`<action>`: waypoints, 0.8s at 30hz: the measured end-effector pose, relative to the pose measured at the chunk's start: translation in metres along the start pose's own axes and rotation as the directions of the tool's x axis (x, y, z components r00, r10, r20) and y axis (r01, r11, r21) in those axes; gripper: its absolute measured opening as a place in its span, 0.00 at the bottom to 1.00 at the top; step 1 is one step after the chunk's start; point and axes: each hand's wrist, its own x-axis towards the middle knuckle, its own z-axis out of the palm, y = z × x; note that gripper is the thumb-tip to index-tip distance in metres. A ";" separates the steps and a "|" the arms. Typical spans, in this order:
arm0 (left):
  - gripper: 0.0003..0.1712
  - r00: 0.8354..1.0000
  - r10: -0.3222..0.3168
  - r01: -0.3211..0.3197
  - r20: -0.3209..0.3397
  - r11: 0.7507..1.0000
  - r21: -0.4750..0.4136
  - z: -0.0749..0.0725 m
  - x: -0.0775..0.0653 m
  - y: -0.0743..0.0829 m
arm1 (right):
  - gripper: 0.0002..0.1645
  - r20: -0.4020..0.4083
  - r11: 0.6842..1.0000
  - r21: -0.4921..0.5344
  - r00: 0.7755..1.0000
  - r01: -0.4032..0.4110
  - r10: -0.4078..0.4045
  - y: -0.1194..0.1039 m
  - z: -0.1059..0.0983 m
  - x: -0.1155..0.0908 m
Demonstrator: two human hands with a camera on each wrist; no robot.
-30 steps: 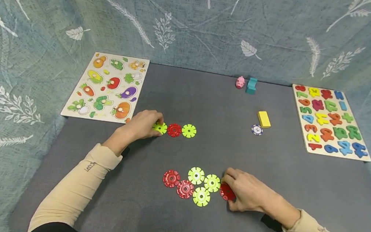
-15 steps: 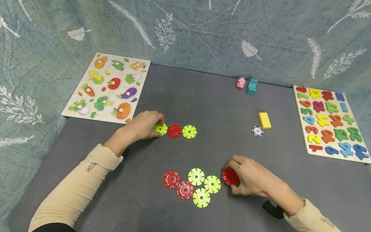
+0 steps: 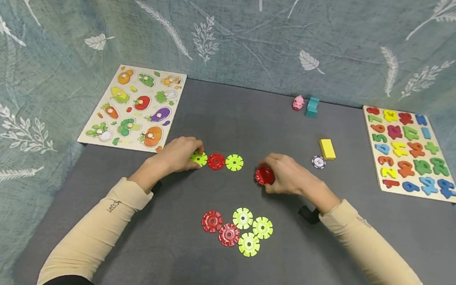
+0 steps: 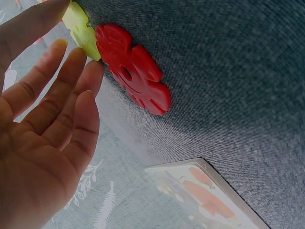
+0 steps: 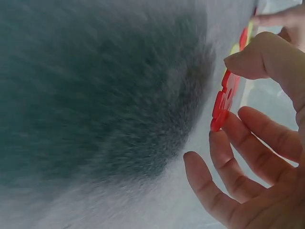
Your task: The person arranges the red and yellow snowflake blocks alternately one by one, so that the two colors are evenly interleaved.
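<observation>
Notched plastic discs form a row at mid table. My left hand [image 3: 180, 153] holds the edges of a yellow-green disc [image 3: 199, 159] between thumb and fingers. Rightward from it lie a red disc [image 3: 216, 161] and another yellow-green disc [image 3: 234, 162]. The left wrist view shows one more red disc [image 4: 131, 71] at the row's left end, which the hand hides from the head view. Just right of the row, my right hand [image 3: 288, 174] pinches a separate red disc [image 3: 263, 176] by its rim, thumb on one side and fingers on the other.
Nearer me lie loose red discs [image 3: 212, 221] and yellow-green discs [image 3: 249, 244]. A vegetable puzzle board [image 3: 133, 107] is at back left, a number puzzle board [image 3: 410, 154] at right. Behind the right hand are a poker chip [image 3: 318, 162], yellow block [image 3: 327, 149], pink pig [image 3: 298, 103] and teal block [image 3: 312, 108].
My right hand has carried its red disc from beside the loose discs, away from me and leftward, close to the row's right end. The left hand has stayed on its yellow-green disc.
</observation>
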 end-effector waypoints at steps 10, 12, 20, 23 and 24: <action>0.18 1.000 0.010 -0.010 0.000 1.000 -0.007 0.000 -0.001 -0.003 | 0.31 0.066 1.000 0.005 0.998 -0.011 0.010 0.005 0.001 0.040; 0.18 1.000 0.014 -0.014 -0.001 1.000 -0.007 0.000 -0.001 -0.002 | 0.31 0.077 1.000 0.006 0.997 -0.015 0.014 0.005 0.001 0.042; 0.19 1.000 0.001 -0.001 0.005 1.000 -0.017 -0.001 -0.001 -0.001 | 0.32 0.088 1.000 0.003 0.996 -0.022 0.022 0.004 0.000 0.046; 0.19 1.000 0.001 0.000 0.009 1.000 -0.014 -0.001 -0.002 -0.001 | 0.31 0.090 1.000 0.008 0.996 -0.015 0.015 0.003 0.000 0.047; 0.19 1.000 0.001 -0.001 0.010 1.000 -0.013 -0.001 -0.002 -0.001 | 0.31 0.088 1.000 0.009 0.996 -0.011 0.010 0.002 0.000 0.047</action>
